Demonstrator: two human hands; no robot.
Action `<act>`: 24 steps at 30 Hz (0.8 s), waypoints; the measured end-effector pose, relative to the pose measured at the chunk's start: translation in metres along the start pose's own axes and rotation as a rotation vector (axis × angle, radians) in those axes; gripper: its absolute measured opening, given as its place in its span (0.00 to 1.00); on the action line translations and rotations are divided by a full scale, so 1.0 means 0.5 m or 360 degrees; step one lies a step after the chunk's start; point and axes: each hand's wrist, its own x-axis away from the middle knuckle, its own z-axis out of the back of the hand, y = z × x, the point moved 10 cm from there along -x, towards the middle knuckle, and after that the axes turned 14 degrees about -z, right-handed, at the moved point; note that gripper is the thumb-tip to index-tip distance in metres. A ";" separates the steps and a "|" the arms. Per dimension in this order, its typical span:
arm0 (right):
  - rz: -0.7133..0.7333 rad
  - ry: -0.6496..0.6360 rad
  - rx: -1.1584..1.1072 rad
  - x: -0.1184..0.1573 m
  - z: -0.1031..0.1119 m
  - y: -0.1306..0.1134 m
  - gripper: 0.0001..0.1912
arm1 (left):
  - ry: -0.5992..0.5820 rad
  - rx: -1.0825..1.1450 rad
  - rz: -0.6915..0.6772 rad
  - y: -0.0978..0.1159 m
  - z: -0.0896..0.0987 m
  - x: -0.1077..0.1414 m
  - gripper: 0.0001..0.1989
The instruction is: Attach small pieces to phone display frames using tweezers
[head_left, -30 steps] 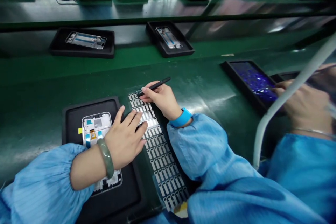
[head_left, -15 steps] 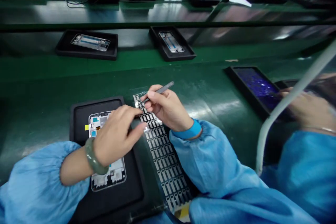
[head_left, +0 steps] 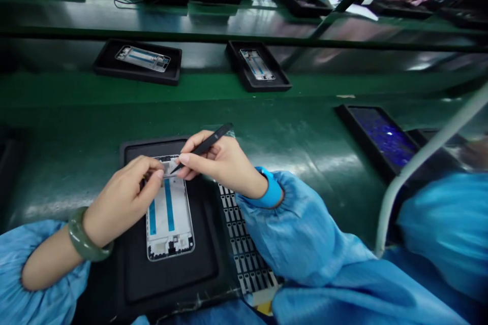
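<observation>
My right hand grips dark tweezers, their tips pointing down at the top end of a phone frame. Blue strips run along the silvery inside of that frame, which lies in a black tray. At the frame's upper left, my left hand has thumb and forefinger pinched together; whatever is between them is too small to make out. Beside the tray, partly under my right forearm, lies a sheet of small metallic pieces in rows.
Two black trays, at the back left and back centre, each hold another phone frame. To the right is a tray of shiny purple-blue material. A pale curved tube rises near a co-worker's blue sleeve.
Both hands have moved left from the sheet of metallic pieces to the phone frame's top end. My left hand no longer covers the frame's middle. The view has shifted slightly.
</observation>
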 end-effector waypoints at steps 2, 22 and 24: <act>0.0027 0.0050 -0.0031 -0.021 0.003 -0.001 0.12 | 0.0040 -0.0259 -0.0181 -0.011 0.012 0.004 0.14; 0.0004 0.0070 0.0366 -0.069 -0.025 0.052 0.07 | -0.0028 -0.0439 -0.0302 -0.024 -0.019 0.066 0.14; 0.0015 0.0067 0.0378 -0.069 -0.026 0.052 0.06 | -0.0033 -0.0451 -0.0316 -0.022 -0.019 0.067 0.14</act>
